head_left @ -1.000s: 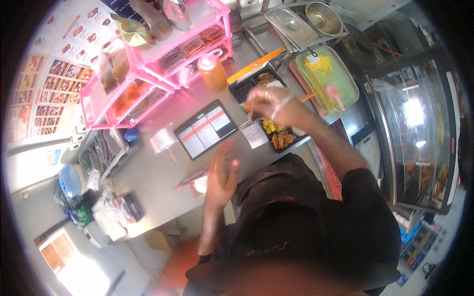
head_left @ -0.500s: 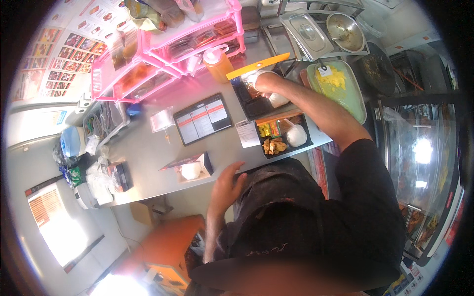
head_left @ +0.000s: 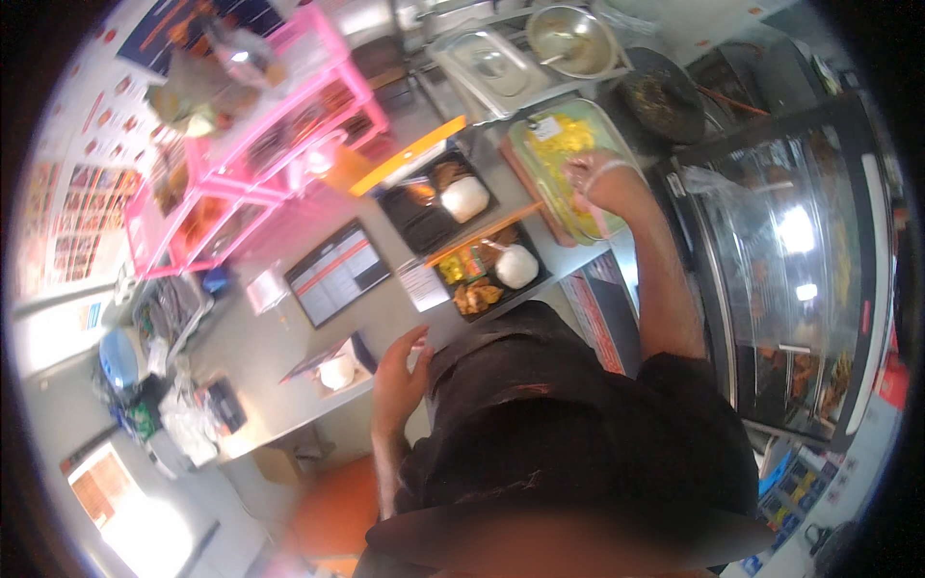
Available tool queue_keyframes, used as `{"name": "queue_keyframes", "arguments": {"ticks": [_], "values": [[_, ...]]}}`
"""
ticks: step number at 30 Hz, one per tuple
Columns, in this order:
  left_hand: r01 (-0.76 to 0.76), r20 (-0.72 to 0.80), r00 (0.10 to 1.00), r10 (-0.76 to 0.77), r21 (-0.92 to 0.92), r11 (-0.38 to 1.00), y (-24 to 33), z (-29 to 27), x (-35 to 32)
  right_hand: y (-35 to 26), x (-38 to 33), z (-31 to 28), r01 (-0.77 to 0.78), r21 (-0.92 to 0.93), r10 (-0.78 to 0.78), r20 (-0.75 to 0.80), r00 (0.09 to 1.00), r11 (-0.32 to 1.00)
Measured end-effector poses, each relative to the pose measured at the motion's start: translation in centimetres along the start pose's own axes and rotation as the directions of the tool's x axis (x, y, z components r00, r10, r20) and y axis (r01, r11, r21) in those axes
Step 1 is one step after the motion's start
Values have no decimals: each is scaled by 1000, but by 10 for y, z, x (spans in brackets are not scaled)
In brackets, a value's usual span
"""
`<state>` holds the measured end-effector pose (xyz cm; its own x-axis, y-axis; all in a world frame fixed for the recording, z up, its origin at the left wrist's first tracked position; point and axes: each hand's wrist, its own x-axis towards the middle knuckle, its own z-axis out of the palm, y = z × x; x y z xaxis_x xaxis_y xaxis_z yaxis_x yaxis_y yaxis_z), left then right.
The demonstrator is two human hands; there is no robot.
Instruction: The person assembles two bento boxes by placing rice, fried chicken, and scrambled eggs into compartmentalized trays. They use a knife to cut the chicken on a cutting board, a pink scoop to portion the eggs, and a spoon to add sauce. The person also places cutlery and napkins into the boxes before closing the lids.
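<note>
My right hand [head_left: 593,181], seemingly in a clear glove, reaches into a pale green tray [head_left: 621,154] over chopped yellow food [head_left: 559,144]. Its fingers curl downward; what they hold is blurred. A pinkish strip shows below it, too unclear to name. Left of the tray lies a black divided meal box [head_left: 409,223] with a white rice mound [head_left: 464,199] and dark brown food. A nearer meal box [head_left: 496,306] holds another rice mound [head_left: 516,267], browned fried pieces [head_left: 477,297] and yellow food. By the counter's front edge my left hand [head_left: 400,376] hangs with fingers apart, empty.
A tablet [head_left: 339,273] and a paper slip [head_left: 422,284] lie left of the boxes. A small open carton [head_left: 337,371] sits near the front edge. Pink racks [head_left: 260,154] and a sauce bottle [head_left: 337,166] stand behind. A glass display case [head_left: 790,250] is at the right.
My right hand has left the far meal box and moved right into the green tray. The view has turned and shifted. My left hand stays open near the counter edge.
</note>
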<state>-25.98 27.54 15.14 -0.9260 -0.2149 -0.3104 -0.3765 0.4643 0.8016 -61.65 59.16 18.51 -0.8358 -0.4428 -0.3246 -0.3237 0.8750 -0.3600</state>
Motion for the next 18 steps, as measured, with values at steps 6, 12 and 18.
{"name": "queue_keyframes", "arguments": {"ticks": [6,12,18], "values": [[-68,192,979,64,15,998,18,2,25,62,-53,48,-56,-68,52,-59,997,996],[-144,298,948,112,88,986,35,6,44,77,-34,72,-107,322,120,-21,993,941],[-121,290,953,89,96,988,37,12,40,89,26,112,2,-222,-16,-60,998,975]]}}
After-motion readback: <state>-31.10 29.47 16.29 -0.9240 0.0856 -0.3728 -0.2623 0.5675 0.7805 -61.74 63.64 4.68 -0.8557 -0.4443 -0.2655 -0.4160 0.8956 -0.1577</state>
